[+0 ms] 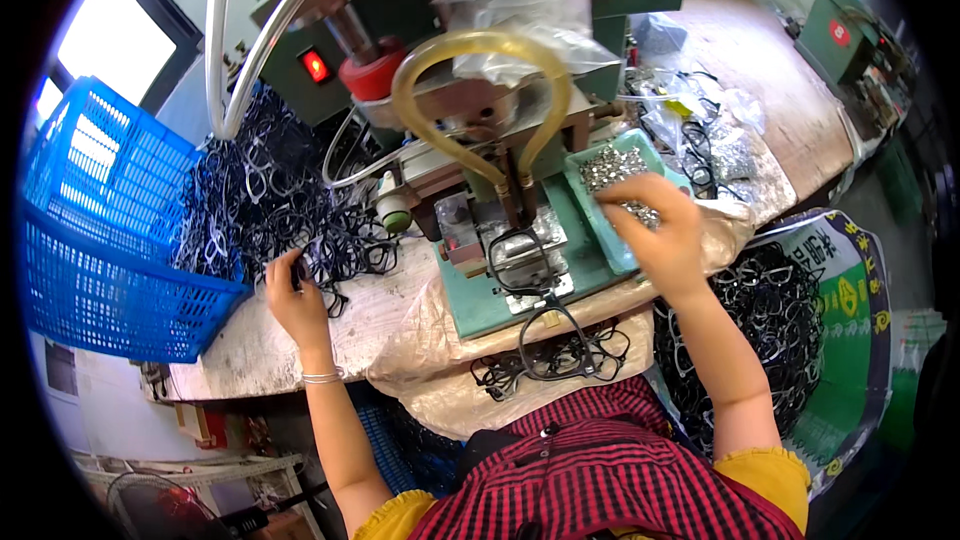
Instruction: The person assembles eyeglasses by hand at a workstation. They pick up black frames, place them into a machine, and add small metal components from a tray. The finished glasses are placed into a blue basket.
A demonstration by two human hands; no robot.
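Observation:
A black eyeglass frame [557, 312] lies across the press's work plate, one rim under the tool head and the other hanging over the front edge. My left hand [298, 308] is at the near side of a heap of black eyeglass frames [262, 180], fingers curled round a dark frame part. Over a pale green tray [622, 262] of small shiny metal pieces [612, 168] hovers my right hand [665, 232]. Its thumb and fingers come together at the pieces; blur hides what is between them.
The green press [480, 285] stands in front of me, a yellowish hose [405, 90] looping above it. At left is a blue plastic basket [130, 280]. More black frames fill a sack-lined container [845, 370] at right. Several frames [490, 375] lie on brown paper near my apron.

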